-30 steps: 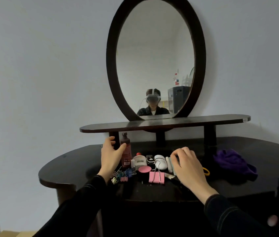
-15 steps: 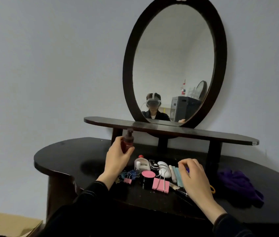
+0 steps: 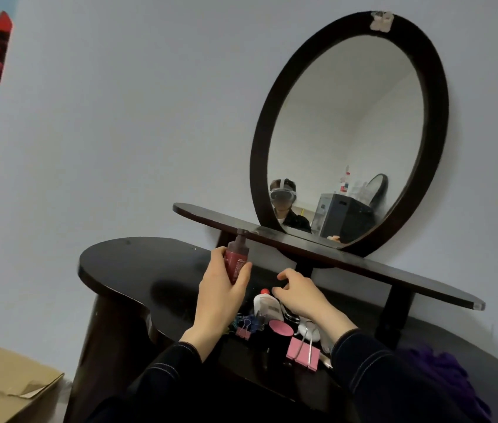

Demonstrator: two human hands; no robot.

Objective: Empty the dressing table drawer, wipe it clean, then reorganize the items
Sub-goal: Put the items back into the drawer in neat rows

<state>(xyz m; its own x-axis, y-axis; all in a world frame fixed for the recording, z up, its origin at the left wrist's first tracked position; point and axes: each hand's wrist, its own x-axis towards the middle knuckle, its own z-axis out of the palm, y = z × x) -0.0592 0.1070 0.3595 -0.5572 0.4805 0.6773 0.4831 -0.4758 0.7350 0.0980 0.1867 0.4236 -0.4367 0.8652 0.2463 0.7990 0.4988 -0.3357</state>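
My left hand [image 3: 221, 296] grips a dark red pump bottle [image 3: 236, 258] and holds it upright above the dark dressing table [image 3: 137, 264], just under the shelf edge. My right hand [image 3: 301, 296] hovers over the cluster of small items with its fingers loosely curled, holding nothing that I can see. Under it stand a white tube with a red cap [image 3: 266, 303], a black jar with a pink lid [image 3: 280, 328], a large pink binder clip [image 3: 302, 353] and several small coloured clips [image 3: 246, 326]. The drawer is out of view.
A purple cloth [image 3: 443, 380] lies on the table at the right. A narrow dark shelf [image 3: 363, 270] and an oval mirror [image 3: 348, 132] rise behind the items. An open cardboard box [image 3: 6, 389] sits on the floor at the left.
My left hand has lifted the red bottle off the table. My right hand moved left, from the right end of the items to over the white tube. The view swung left.
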